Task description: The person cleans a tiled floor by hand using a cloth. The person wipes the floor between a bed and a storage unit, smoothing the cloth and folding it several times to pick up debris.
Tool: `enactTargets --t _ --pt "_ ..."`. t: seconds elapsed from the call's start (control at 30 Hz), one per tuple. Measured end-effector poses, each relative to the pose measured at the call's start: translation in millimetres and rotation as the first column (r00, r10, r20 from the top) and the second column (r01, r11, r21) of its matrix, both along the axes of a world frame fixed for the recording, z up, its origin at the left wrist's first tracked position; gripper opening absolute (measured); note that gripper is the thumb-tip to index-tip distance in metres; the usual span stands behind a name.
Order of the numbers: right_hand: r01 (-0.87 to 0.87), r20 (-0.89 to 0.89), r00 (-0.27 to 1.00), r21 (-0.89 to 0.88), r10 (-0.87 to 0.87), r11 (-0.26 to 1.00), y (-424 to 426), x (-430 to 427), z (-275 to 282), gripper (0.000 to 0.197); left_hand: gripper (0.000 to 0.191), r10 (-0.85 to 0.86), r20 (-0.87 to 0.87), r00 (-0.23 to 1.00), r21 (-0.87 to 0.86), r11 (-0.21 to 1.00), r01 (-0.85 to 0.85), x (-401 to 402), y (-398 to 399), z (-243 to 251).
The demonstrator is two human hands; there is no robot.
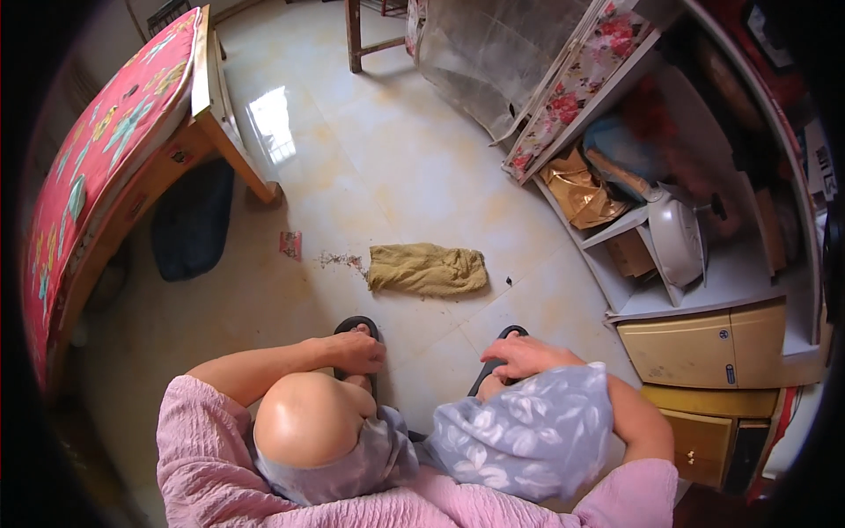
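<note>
My left hand (358,352) hangs in front of my bare knee, above a dark slipper, its fingers curled and nothing seen in them. Beyond the other knee, which patterned grey cloth covers, my right hand (525,357) reaches inward over the second dark slipper (511,331); its fingers are partly spread and hold nothing visible. On the tiled floor ahead of both feet lies a crumpled olive-yellow cloth (428,269). Loose debris (343,261) trails from its left end. A small red printed paper (290,245) lies farther left, and a small dark bit (509,281) is right of the cloth.
At left stands a wooden bed (234,155) with a red floral cover, a dark blue object (195,224) beneath it. An open shelf unit (597,280) at right holds a white fan (675,234) and a gold bag (581,188). Wooden legs (354,39) stand at the far side.
</note>
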State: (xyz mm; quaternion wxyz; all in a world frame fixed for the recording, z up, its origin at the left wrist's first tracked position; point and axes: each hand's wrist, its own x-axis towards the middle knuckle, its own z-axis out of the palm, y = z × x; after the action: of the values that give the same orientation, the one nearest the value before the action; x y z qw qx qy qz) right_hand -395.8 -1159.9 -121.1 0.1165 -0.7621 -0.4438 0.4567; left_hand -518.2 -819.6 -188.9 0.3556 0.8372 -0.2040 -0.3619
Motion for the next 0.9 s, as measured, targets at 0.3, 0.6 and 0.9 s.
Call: enactTargets --t 0.3,0.6,0.9 --pt "-0.067 0.315 0.942 -0.167 0.117 0.984 80 115 -57 0.024 0.017 0.331 0.306 0.893 0.347 0.834 -0.428 132 48 -45" --pt "0.459 0.575 0.684 0.14 -0.449 0.877 103 117 -168 0.031 0.025 0.259 0.608 0.751 0.375 0.74 -0.559 152 11 -115" --pt "0.836 -0.443 0.539 0.175 -0.717 0.52 71 149 -139 0.017 0.019 0.701 -0.107 0.705 -0.217 0.675 -0.705 161 54 -80"
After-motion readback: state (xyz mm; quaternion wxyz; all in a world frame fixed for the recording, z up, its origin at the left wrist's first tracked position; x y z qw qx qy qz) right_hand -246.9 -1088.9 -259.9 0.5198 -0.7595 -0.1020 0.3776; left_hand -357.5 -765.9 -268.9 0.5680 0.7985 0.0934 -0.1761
